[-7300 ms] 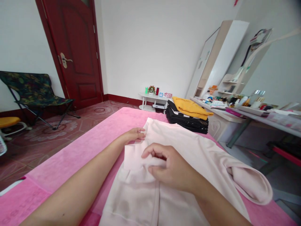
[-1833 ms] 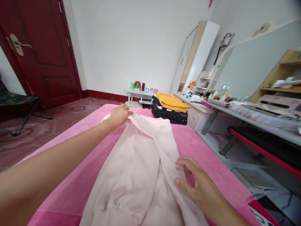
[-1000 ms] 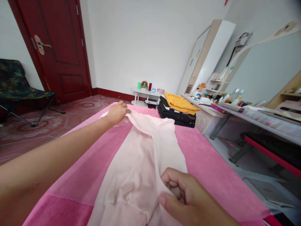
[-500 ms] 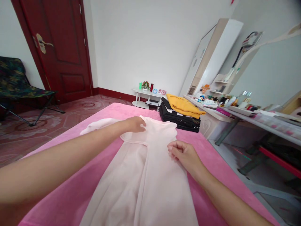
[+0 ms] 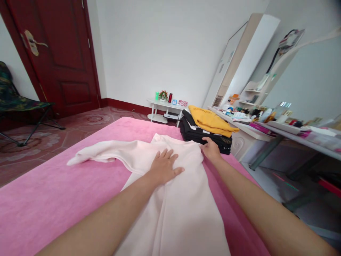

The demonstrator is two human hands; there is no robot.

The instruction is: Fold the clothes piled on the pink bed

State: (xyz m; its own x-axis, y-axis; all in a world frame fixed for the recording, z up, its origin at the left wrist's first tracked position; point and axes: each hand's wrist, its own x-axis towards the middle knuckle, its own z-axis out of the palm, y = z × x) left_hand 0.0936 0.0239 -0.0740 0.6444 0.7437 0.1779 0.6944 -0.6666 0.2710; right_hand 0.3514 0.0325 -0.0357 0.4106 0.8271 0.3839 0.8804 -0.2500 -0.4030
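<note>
A pale pink long-sleeved garment [image 5: 191, 192] lies lengthwise before me, one side folded over its middle and one sleeve [image 5: 106, 149] stretched out to the left. My left hand [image 5: 163, 169] rests flat on its upper part, fingers spread. At the garment's upper right edge my right hand [image 5: 211, 151] is closed on the fabric between thumb and fingers, with the index finger partly extended. Just beyond that hand stands a stack of folded black clothes [image 5: 191, 131], topped by a yellow garment [image 5: 213, 121].
The garment lies on a pink bed cover [image 5: 80, 192]. A small white table [image 5: 165, 104] with ornaments stands behind the bed. On the right is a dressing table [image 5: 287, 129] crowded with bottles. A folding chair [image 5: 23, 103] stands left, near the red door [image 5: 71, 53].
The sleeve now extends farther left across the bed. My left hand has shifted from the shoulder to lie flat on the garment. My right hand has moved up to its upper right edge.
</note>
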